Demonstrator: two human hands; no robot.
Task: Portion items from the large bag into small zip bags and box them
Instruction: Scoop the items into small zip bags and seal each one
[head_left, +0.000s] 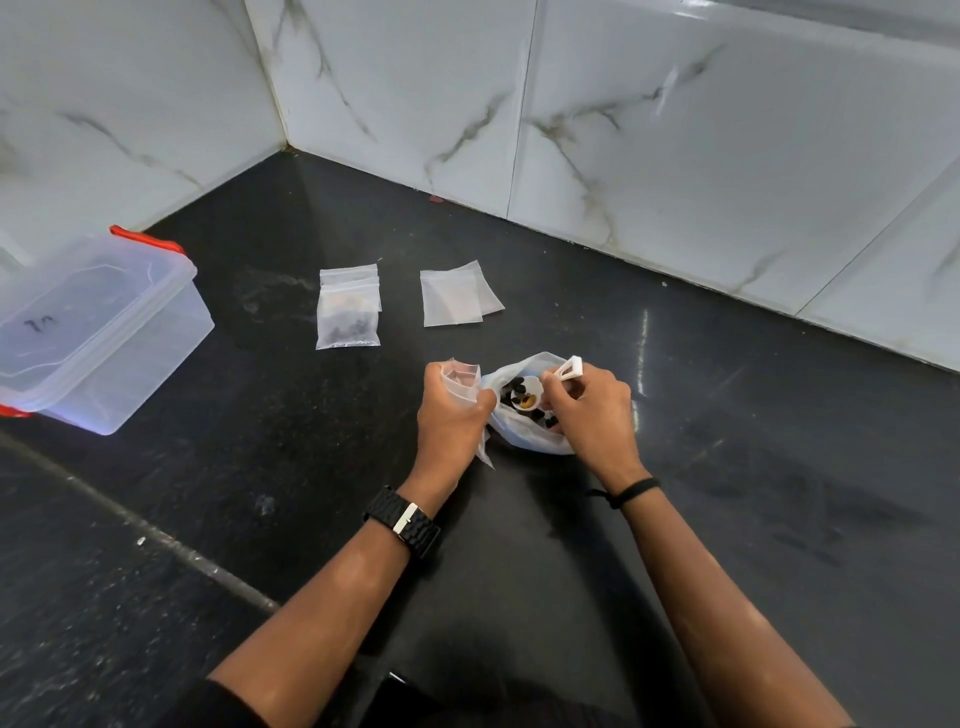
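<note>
On the black bench (727, 467), set into a corner of white marble-look tiles (675, 130), two bare hands work over a large bag (524, 434) lying just in front of the person. Its mouth faces up toward the camera, and dark pieces with one yellowish bit show inside; what they are cannot be made out. The left hand (449, 410) is curled round a small zip bag (462, 382), holding it upright with its open mouth uppermost, touching the large bag's left side. The lower end of this small bag is hidden behind the hand, save a corner poking out below. The right hand (592, 410) pinches the handle of a white scoop (540, 387), whose long axis runs from the handle at upper right down-left to the bowl, which sits in the large bag's mouth with a few pieces in it.

Farther back lies a stack of filled small bags (348, 312), mouths pointing away toward the wall, dark contents at their near ends. Beside it to the right lie empty small bags (452, 299), flat and overlapping. At the left stands a clear plastic box (98, 338) with red clips, its lid on; a dark scribble on the lid cannot be read, and the frame edge cuts off its left side. A black watch (402, 519) is on the left wrist, a thin black band (631, 491) on the right.
</note>
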